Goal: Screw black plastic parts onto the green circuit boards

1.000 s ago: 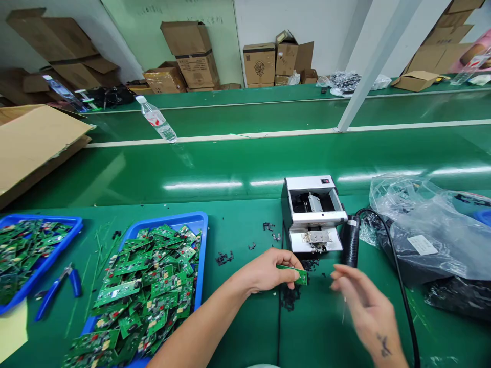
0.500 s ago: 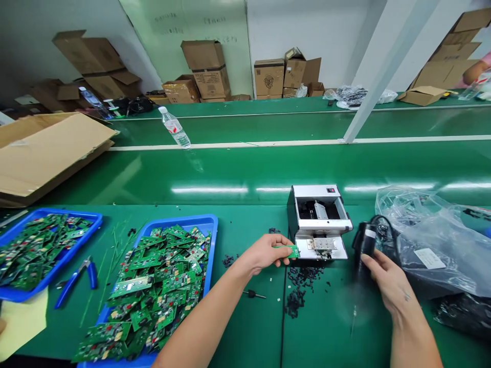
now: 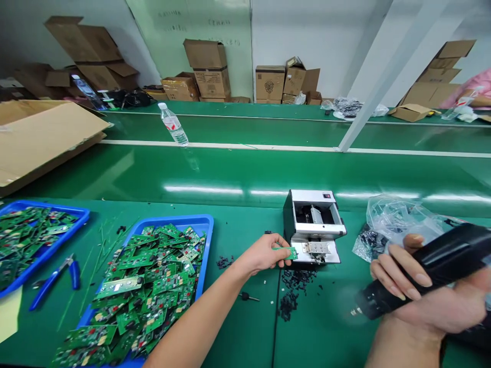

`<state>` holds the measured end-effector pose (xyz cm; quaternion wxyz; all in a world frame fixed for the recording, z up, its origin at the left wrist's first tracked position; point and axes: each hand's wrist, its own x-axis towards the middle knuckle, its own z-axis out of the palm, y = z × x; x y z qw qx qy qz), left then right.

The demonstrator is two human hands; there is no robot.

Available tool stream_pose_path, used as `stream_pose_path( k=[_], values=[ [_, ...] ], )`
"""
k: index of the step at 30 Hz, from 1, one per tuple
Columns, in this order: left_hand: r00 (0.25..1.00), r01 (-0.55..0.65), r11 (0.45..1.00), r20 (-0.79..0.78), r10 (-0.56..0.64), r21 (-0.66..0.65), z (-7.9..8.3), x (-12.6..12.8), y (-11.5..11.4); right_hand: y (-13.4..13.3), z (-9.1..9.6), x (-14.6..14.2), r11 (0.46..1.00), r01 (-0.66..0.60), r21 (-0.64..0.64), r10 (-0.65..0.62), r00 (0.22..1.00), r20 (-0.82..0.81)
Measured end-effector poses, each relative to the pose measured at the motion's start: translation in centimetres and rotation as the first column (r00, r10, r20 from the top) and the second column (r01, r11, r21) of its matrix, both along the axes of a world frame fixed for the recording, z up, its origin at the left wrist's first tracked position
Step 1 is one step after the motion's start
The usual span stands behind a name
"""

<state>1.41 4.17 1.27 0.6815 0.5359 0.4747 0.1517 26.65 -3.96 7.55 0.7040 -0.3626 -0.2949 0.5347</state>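
My left hand (image 3: 268,251) pinches a small green circuit board (image 3: 292,253) at the left edge of a silver-and-black benchtop machine (image 3: 315,228). Whether the board touches the machine I cannot tell. Closer to the camera, my right hand (image 3: 425,306) is wrapped round a black electric screwdriver (image 3: 445,258). The tool lies tilted across the palm, its metal tip pointing left and down over the mat. Small black plastic pieces (image 3: 299,279) lie scattered in front of the machine.
Two blue trays, one nearer (image 3: 209,250) and one at far left (image 3: 82,217), hold many circuit boards. Blue-handled cutters (image 3: 57,278) lie between them. A loose black-and-metal bit (image 3: 248,297) rests near my left forearm. Clear plastic bags (image 3: 399,217) sit at right; a water bottle (image 3: 173,125) stands behind.
My right hand has brought the screwdriver up and closer to the camera, turning it from upright to slanted. My left hand still holds the board by the machine. The view has shifted slightly.
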Motion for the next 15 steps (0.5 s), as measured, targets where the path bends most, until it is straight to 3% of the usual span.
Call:
stream_pose_path(
  k=[3,7,11,15],
  values=[
    [1.000,0.004,1.000,-0.004,-0.004,0.007,-0.1,0.0,0.0,0.6,2.2,-0.8,0.995,0.013,0.098,-0.014,1.000,0.010],
    [1.000,0.010,1.000,0.006,-0.011,0.013,-0.1,0.1,0.0,1.6,3.6,-2.8,0.975,0.131,0.181,-0.162,0.972,0.168],
    [1.000,0.012,1.000,0.007,-0.012,0.016,0.0,0.2,-0.1,2.4,3.1,-4.4,0.956,0.124,0.265,-0.201,0.936,0.289],
    [1.000,0.011,1.000,-0.006,-0.011,0.023,0.0,0.2,-0.1,3.1,1.5,-5.1,0.953,0.008,0.304,-0.106,0.945,0.309]
  ],
)
